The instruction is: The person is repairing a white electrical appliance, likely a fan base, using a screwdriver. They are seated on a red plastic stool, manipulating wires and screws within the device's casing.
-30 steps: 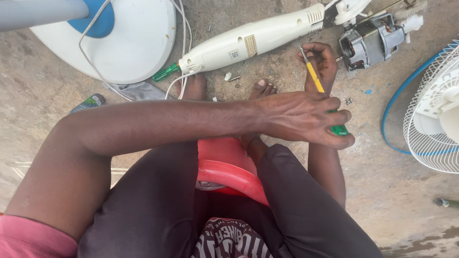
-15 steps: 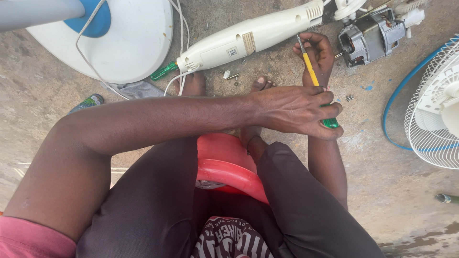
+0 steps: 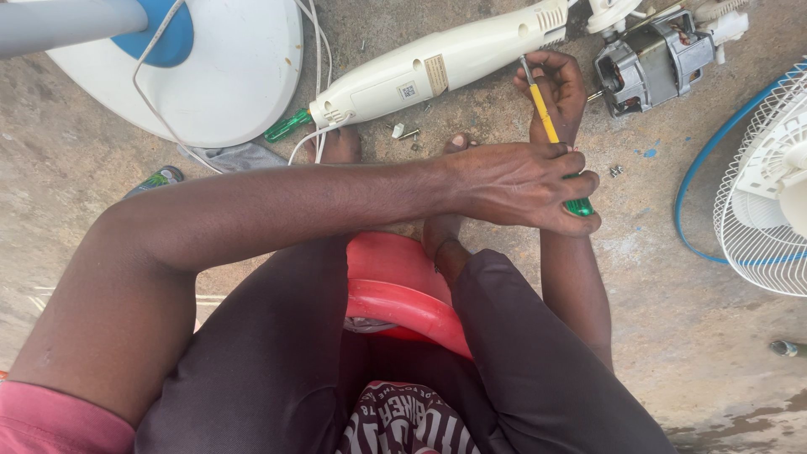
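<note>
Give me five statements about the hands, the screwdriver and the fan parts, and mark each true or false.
1. The left hand grips a screwdriver by its green handle. True.
2. The screwdriver's shaft is red. False: it is yellow.
3. The right hand is at the shaft near the white fan neck. True.
4. The motor lies on the round white base. False: it lies on the concrete floor, to the right of the neck.
5. The fan grille lies at the right edge. True.

Seen from above, a seated person's left hand [image 3: 525, 185] grips a yellow-shafted, green-handled screwdriver [image 3: 551, 126] while the right hand [image 3: 555, 88] steadies its tip against a long white plastic fan column [image 3: 437, 63].
</note>
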